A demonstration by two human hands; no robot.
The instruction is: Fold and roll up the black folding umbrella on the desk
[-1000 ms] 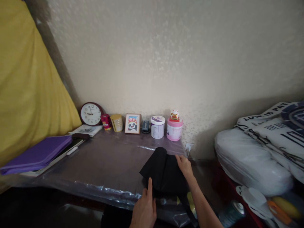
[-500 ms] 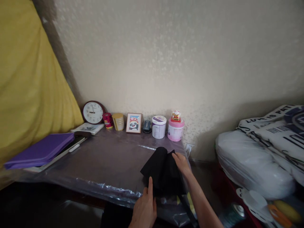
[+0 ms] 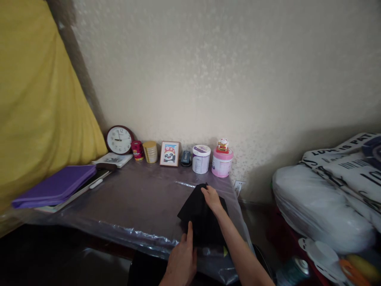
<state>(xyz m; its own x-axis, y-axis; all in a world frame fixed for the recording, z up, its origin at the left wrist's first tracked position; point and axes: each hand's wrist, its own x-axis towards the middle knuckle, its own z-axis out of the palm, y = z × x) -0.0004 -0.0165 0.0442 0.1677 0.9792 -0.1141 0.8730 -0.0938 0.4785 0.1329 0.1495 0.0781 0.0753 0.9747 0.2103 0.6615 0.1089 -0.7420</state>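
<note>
A soft, matte black cloth (image 3: 204,228) lies folded near the front right corner of the table (image 3: 139,198), which wears glossy, wrinkled clear plastic. The right hand (image 3: 212,200) pinches its far edge; the left hand (image 3: 182,254) points an index finger at its near-left side, but whether it grips I cannot tell, its lower fingers being hidden.

The right hand (image 3: 212,198) partly hides the black cloth (image 3: 194,207).

The fabric (image 3: 195,208) is plain black (the drape (image 3: 44,99), mustard yellow).
</note>
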